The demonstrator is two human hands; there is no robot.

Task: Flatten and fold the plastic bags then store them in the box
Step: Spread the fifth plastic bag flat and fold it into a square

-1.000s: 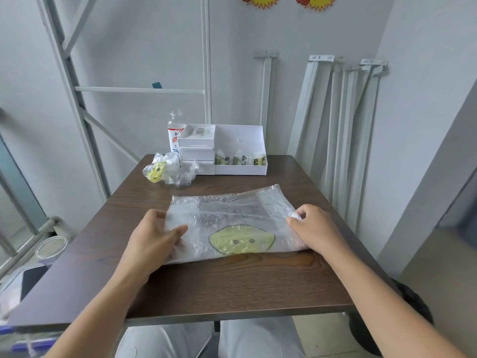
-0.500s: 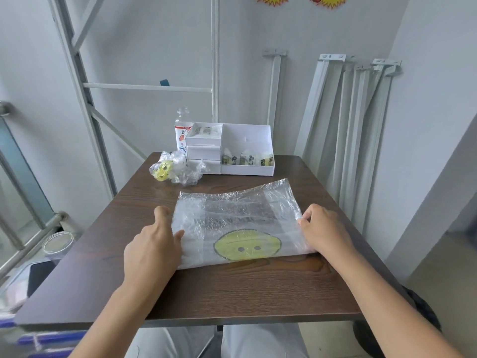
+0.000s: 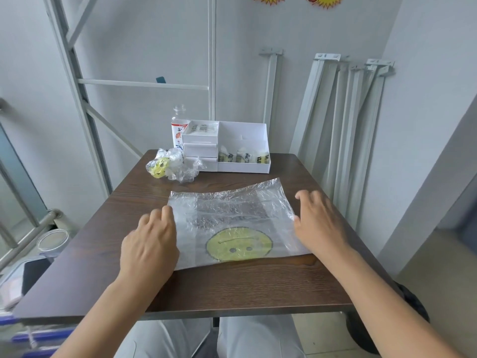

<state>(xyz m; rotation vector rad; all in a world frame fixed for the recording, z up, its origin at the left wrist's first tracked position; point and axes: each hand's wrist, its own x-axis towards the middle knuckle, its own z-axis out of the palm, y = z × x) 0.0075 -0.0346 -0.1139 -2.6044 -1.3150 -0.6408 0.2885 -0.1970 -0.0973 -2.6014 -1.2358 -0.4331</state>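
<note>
Head view: the bag is lying nearly flat mid-table, smiley up. The left hand and right hand are resting open-fingered at its side edges, gripping nothing. Sliding both palms outward evenly should be pressing wrinkles out before folding; the box is waiting behind.

A single wide-angle view is taken from the person's head and is directed forward and down. The dark brown wood-grain desk is seen from close above its near edge, with the light grey trousered lap caught at the bottom. The white compartmented storage box at the far edge and the pale grey wall behind are seen farther off.
</note>
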